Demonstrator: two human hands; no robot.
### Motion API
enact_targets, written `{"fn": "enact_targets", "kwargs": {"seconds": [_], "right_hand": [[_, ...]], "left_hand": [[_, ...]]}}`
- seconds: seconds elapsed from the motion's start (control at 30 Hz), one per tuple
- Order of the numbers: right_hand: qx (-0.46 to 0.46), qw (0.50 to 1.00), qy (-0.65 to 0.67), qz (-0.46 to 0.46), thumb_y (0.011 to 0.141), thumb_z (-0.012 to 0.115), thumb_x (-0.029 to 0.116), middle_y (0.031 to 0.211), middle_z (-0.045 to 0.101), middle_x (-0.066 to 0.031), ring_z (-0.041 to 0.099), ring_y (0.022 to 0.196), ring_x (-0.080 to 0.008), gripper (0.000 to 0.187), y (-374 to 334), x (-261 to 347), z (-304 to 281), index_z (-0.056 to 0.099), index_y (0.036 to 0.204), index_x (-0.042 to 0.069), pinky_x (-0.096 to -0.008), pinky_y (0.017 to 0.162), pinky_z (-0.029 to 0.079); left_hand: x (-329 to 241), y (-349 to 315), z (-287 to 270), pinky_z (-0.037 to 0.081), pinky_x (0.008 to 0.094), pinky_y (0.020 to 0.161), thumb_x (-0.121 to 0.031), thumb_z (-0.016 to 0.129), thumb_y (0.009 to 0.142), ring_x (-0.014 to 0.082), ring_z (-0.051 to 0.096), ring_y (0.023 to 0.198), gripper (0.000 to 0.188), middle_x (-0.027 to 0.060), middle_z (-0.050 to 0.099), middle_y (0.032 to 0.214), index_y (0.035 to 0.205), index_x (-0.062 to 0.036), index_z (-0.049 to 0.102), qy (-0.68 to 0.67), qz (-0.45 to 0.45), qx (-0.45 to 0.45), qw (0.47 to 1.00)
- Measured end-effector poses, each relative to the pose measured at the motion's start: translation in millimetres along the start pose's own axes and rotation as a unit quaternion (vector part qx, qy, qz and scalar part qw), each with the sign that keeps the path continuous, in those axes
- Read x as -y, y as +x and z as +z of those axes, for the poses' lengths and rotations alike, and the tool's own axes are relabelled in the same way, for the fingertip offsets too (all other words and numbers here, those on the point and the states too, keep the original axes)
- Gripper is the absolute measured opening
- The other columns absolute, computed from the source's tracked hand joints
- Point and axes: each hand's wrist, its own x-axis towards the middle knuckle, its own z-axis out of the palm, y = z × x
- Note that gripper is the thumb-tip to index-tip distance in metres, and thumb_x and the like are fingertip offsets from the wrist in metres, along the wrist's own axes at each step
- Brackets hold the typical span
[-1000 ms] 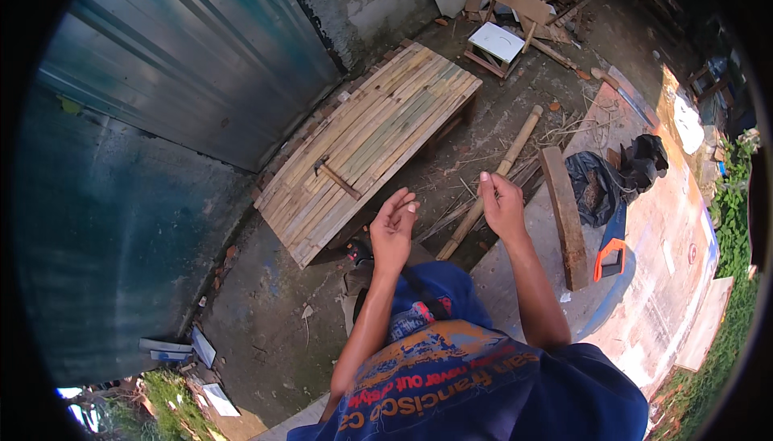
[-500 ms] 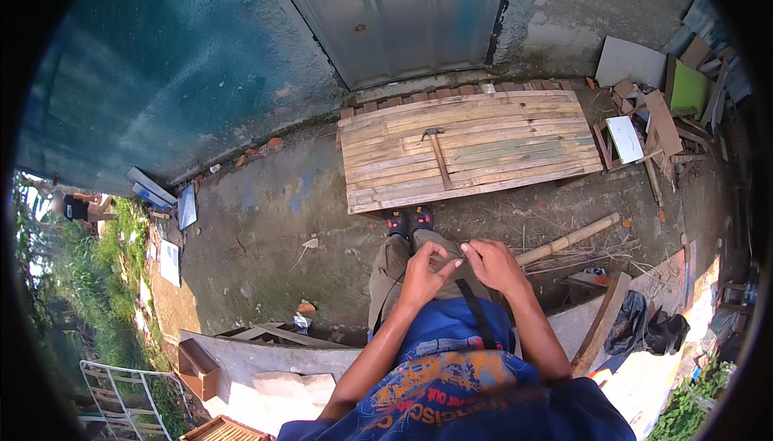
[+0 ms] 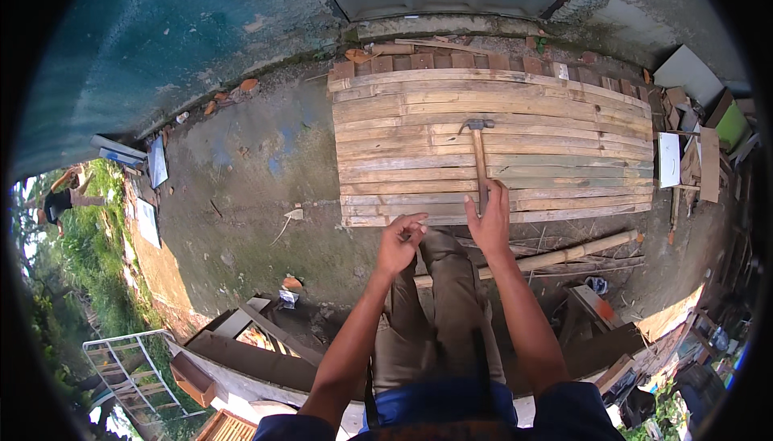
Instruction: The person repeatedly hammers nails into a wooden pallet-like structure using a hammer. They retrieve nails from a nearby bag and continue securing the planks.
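Note:
A claw hammer (image 3: 480,151) with a wooden handle lies on a platform of bamboo slats (image 3: 403,131), its head away from me. My right hand (image 3: 489,224) is at the lower end of the handle. Its thumb and fingers are apart on either side of the wood and not closed round it. My left hand (image 3: 398,246) hovers at the platform's near edge, above my knees. Its fingers are curled with the thumb close to them; anything small between them is too hidden to make out.
A bamboo pole (image 3: 555,257) lies on the ground at the right, among thin sticks. Boards and a white panel (image 3: 669,159) are stacked at the far right. A metal rack (image 3: 137,372) stands at the lower left. Another person (image 3: 60,204) is at the far left.
My hands, together in front of my waist before, have moved apart and forward. The right one has reached the hammer's handle. I am now lower and closer to the platform, knees bent.

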Motion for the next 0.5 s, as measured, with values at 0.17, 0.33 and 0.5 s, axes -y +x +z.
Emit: {"fn": "enact_targets", "kwargs": {"seconds": [0.17, 0.33, 0.5], "right_hand": [[-0.010, 0.984, -0.178, 0.024, 0.096, 0.066, 0.041, 0.160, 0.027, -0.0297, 0.026, 0.150, -0.0452, 0.079, 74, -80, 83, 0.033, 0.153, -0.002, -0.0593, 0.120, 0.023], [-0.021, 0.982, -0.181, 0.040, 0.100, 0.055, 0.042, 0.165, 0.022, -0.0279, 0.021, 0.153, -0.0441, 0.073, 70, -100, 104, 0.033, 0.155, -0.001, -0.0603, 0.122, 0.015], [-0.030, 0.979, -0.195, 0.051, 0.101, 0.052, 0.035, 0.164, 0.025, -0.0266, 0.024, 0.152, -0.0433, 0.064, 74, -98, 105, 0.037, 0.153, 0.001, -0.0605, 0.121, 0.017]], "left_hand": [[11, 186, -13, 0.049, 0.0282, 0.087, -0.008, 0.072, 0.095, 0.0093, 0.062, 0.091, 0.019, 0.0017, 0.072, 0.094, 0.113, -0.0025, 0.073, 0.051, 0.083, -0.065, 0.993], [-8, 304, 6, 0.050, 0.0329, 0.092, -0.009, 0.077, 0.090, 0.0184, 0.066, 0.099, 0.011, 0.0069, 0.074, 0.096, 0.097, -0.0002, 0.075, 0.071, 0.241, -0.191, 0.949], [-14, 359, 30, 0.048, 0.0365, 0.095, -0.010, 0.080, 0.085, 0.0248, 0.066, 0.100, 0.009, 0.0071, 0.075, 0.096, 0.091, -0.0042, 0.078, 0.157, 0.329, -0.287, 0.886]]}}
